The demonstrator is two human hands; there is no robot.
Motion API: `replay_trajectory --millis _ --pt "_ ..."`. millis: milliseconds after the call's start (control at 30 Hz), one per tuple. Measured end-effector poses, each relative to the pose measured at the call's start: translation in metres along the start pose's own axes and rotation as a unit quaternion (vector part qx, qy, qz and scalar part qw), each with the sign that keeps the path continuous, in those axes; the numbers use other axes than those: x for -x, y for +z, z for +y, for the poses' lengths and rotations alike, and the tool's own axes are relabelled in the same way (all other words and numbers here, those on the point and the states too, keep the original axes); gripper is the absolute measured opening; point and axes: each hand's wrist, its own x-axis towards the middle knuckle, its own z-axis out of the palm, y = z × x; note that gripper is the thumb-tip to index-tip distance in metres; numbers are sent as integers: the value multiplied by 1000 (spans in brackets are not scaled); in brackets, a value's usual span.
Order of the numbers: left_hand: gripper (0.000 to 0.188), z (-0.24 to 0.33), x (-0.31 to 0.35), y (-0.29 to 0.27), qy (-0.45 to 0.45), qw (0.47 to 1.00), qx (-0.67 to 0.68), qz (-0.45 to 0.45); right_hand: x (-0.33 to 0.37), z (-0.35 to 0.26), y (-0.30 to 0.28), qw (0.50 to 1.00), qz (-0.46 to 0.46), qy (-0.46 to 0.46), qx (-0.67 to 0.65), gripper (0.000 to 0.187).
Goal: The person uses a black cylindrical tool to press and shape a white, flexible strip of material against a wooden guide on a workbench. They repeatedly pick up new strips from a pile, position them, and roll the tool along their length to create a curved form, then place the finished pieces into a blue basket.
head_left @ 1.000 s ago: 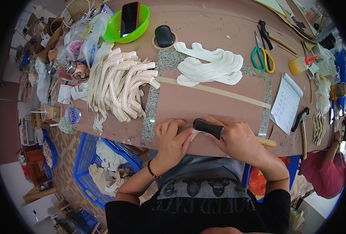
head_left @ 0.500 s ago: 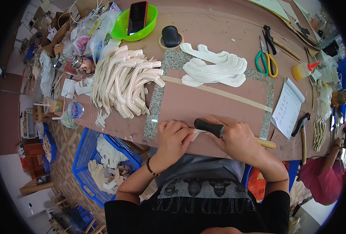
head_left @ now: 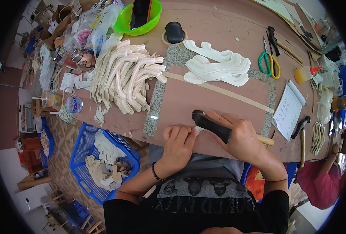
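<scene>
My right hand [head_left: 241, 136] is closed around a hammer [head_left: 212, 126] close to its black head; the pale wooden handle sticks out past the hand on the right. Fingers curled, my left hand [head_left: 179, 144] pinches a small white strip piece [head_left: 198, 129] at the near edge of the table. Most of that piece is hidden by the fingers and the hammer head. Beyond my hands, several white curved pieces [head_left: 219, 67] lie stacked on the board. A large heap of cream curved strips [head_left: 122, 78] sits to the left.
Scissors [head_left: 268, 60], a second hammer [head_left: 282, 45], a glue bottle [head_left: 305, 74], a notepad [head_left: 289, 109] and another hammer [head_left: 302, 136] lie at right. A green bowl [head_left: 151, 25] with a phone stands far left. A blue basket [head_left: 79, 175] of scraps is below the table; a person [head_left: 321, 181] sits at right.
The hammer head has turned and risen slightly in my right hand, showing more of its length. My left hand has shifted a little right and its fingers have curled in more.
</scene>
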Motion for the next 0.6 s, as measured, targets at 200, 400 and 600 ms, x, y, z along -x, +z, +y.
replay_trajectory --millis 200,400,600 --pt "27 -5 6 -2 -59 995 75 36 3 5 11 1000 -8 -12 14 43" --pt "25 4 12 2 -15 1000 -9 6 -1 1 1 1000 -4 -9 2 44" --pt "25 1 11 2 -76 993 85 40 -2 6 5 999 6 -35 24 49"
